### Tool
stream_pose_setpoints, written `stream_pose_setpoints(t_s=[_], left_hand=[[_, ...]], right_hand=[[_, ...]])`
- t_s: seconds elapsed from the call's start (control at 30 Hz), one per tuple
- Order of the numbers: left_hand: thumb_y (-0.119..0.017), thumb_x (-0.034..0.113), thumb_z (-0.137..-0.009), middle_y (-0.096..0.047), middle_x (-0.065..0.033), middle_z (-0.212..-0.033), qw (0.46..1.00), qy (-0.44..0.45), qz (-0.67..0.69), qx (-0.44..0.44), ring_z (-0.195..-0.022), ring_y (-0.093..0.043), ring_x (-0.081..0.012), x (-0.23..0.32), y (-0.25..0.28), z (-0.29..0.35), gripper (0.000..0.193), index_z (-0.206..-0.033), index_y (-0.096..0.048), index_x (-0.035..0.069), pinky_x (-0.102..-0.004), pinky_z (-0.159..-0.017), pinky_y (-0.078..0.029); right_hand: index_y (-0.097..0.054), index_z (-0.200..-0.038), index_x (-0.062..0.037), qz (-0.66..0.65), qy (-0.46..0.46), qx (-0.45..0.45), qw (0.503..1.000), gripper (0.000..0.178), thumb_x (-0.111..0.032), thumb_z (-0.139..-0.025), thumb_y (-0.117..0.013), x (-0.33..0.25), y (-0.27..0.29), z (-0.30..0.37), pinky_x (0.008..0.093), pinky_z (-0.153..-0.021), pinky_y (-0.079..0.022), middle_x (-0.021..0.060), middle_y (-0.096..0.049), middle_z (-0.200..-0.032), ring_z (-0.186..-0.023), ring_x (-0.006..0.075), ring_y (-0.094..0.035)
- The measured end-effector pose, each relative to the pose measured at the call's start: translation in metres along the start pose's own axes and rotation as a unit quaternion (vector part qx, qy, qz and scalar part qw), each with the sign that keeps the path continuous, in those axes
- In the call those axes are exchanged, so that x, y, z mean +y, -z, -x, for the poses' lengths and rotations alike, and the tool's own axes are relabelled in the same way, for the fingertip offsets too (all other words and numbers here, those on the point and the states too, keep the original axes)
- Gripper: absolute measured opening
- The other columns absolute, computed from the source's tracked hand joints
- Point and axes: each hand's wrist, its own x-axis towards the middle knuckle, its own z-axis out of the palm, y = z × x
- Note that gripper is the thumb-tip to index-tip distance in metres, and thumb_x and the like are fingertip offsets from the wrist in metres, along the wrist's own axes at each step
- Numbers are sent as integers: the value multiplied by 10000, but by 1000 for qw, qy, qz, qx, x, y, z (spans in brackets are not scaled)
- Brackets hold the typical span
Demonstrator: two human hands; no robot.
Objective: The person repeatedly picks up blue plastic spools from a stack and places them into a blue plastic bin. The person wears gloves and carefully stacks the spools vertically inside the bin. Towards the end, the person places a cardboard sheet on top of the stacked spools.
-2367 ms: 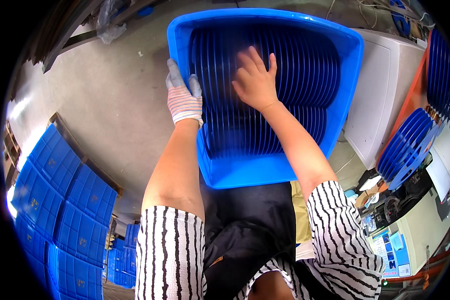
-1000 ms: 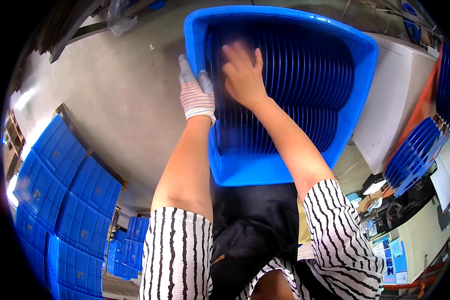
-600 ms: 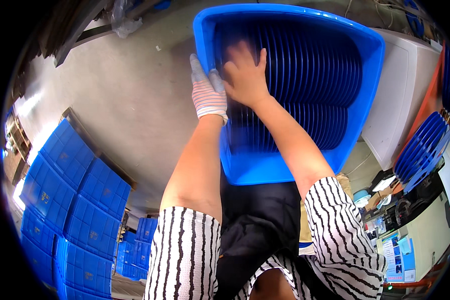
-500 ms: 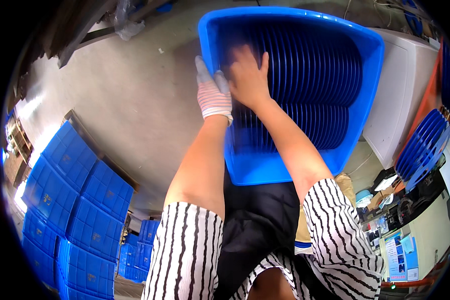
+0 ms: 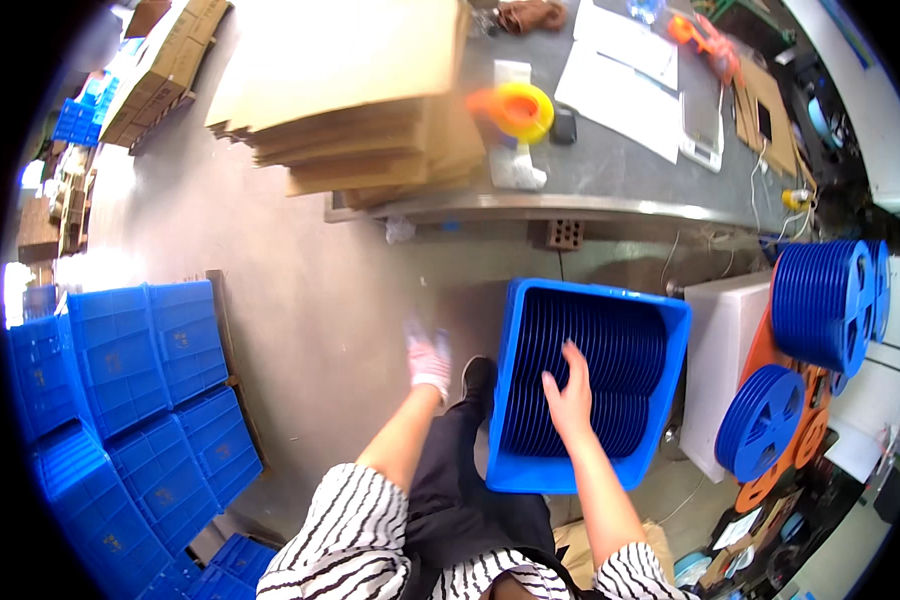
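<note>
A blue plastic crate [image 5: 532, 480] stands in front of me, right of centre. Packed inside are two rows of thin dark blue discs [image 5: 620, 340], stood on edge like reels. My right hand [image 5: 570, 400], bare, is over the discs with thumb and finger spread and nothing held; whether it touches them I cannot tell. Off the crate's left side, my left hand [image 5: 428, 360] in a white-and-pink glove hangs over the floor. Its fingers are stretched out, a little blurred, and it holds nothing.
Stacked blue crates [image 5: 120, 340] stand at the left. Ahead is a grey table [image 5: 610, 170] bearing cardboard sheets [image 5: 360, 150], a yellow tape roll [image 5: 523, 112] and papers [image 5: 620, 90]. On the right are a white box [image 5: 715, 370] and large blue reels [image 5: 765, 420].
My left hand has come away from the crate's left rim. My right hand has drawn back from the discs' far left end towards their middle. The view has lifted, bringing the table in.
</note>
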Motion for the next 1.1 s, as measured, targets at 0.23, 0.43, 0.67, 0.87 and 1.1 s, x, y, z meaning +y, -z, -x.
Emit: stream_pose_setpoints(t_s=[0.23, 0.43, 0.67, 0.87, 1.1], left_hand=[[-421, 469, -994, -299, -218, -1532, 912, -159, 108, 361, -1443, -221, -363, 149, 239, -188, 666, -1465, -336, 6, -421, -1188, -163], [-492, 436, -933, -334, -214, -1518, 962, -45, -59, 262, -1420, -264, -387, 197, 293, -272, 633, -1409, -448, 21, -420, -1171, -232], [-545, 387, -896, -414, -163, -1477, 961, -79, -82, 250, -1371, -350, -351, 194, 301, -262, 562, -1321, -532, 20, -435, -1145, -269], [-533, 405, -887, -510, -153, -1392, 948, -30, -155, 278, -1316, -427, -306, 201, 317, -271, 559, -1307, -556, 37, -463, -1135, -261], [-522, 391, -920, -630, -148, -1223, 956, -7, -147, 253, -1207, -537, -301, 222, 320, -249, 448, -1257, -610, 109, -471, -1130, -249]], right_hand=[[-439, -1397, -10, -412, 26, -17, 911, 582, -238, -915, -672, -244, 2, -244, 346, -975, -434, 111, -526, -1346, -1189, 222, -528], [-580, -1156, -19, -442, -23, -72, 894, 352, -147, -853, -707, -312, -34, -314, 331, -752, -521, 63, -655, -1041, -911, 174, -624], [-585, -1069, -37, -505, -72, -88, 856, 221, -25, -855, -638, -312, -27, -316, 321, -699, -584, 80, -663, -976, -831, 177, -662], [-544, -1107, -29, -507, -69, -99, 853, 243, -37, -877, -624, -313, -22, -311, 320, -720, -585, 82, -647, -1019, -853, 175, -655], [-547, -1130, -9, -459, -48, -59, 885, 259, -55, -888, -624, -320, -12, -300, 284, -723, -554, 90, -646, -1033, -867, 158, -641]])
